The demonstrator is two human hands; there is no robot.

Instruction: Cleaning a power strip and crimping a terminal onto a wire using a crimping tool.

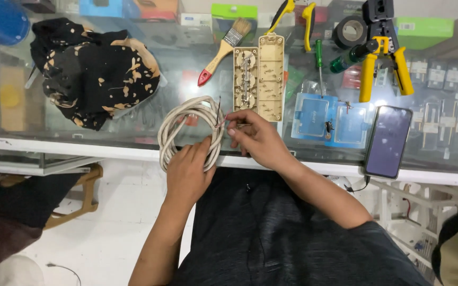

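Head view: looks straight down on a glass counter top [133, 135] with a white frame, and on the person's two forearms reaching up from the bottom edge.
Left hand [186, 169]: fingers curled together and clamped on the near side of a coil of white cable [178, 124], pinning the loops at the counter's front edge.
Right hand [255, 139]: thumb and forefinger pinched together on the thin bared wire ends [220, 119] that stick up from the coil's right side; the other fingers are folded under.
Cable position: the coil lies flat on the glass, just left of the opened power strip and touching both hands.
Power strip: a cream base with round sockets [245, 78] and its matching cover [271, 74] lie side by side, upright in the picture, just above the right hand.
Nearby tools: a paintbrush with a red-tipped wooden handle [223, 50] lies tilted left of the strip; a green-handled screwdriver [319, 63] and yellow-handled crimping pliers [382, 58] lie to the right.
Other items: two blue square plates [329, 119] beside a dark phone [388, 140] on the right; a black cloth with pale blotches [94, 71] on the left.
Lap: dark fabric below the counter edge.
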